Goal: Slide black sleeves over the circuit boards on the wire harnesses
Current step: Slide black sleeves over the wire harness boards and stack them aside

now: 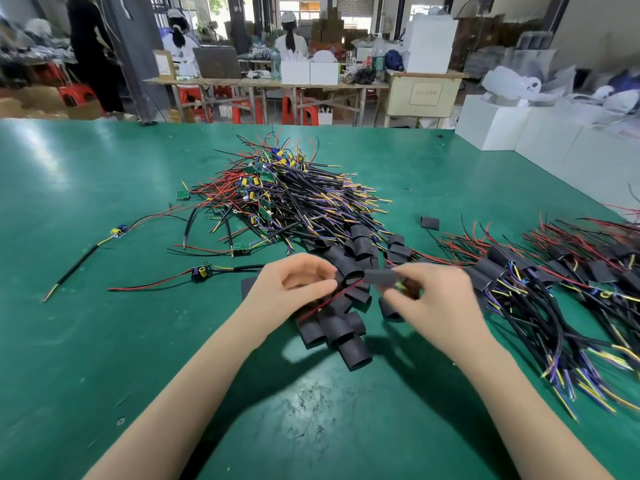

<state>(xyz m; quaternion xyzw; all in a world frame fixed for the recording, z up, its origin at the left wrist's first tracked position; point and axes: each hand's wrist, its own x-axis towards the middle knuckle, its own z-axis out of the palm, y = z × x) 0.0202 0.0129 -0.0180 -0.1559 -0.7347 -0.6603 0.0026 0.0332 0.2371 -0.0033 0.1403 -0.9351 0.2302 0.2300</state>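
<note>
The right hand [429, 299] pinches a flat matte black sleeve [381, 277] just above the green tabletop [104, 341]. The left hand [298, 289] has its fingers curled round the thin red wire [332, 299] running into it. Under both sits a heap of stubby tubular loose sleeves [343, 327]. Behind is a tangled pile of bare harnesses [287, 195] with small green boards; sleeved bundles [554, 282] lie off right.

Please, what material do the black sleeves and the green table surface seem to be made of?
The black sleeves look like thin matte plastic or rubber tubing, possibly heat-shrink: they lie partly flattened with open ends and show almost no shine. The green table surface looks like a smooth rubber or vinyl mat, semi-glossy: it shows soft blurred reflections of light and small scuff marks. The exact materials cannot be confirmed by sight.
</note>
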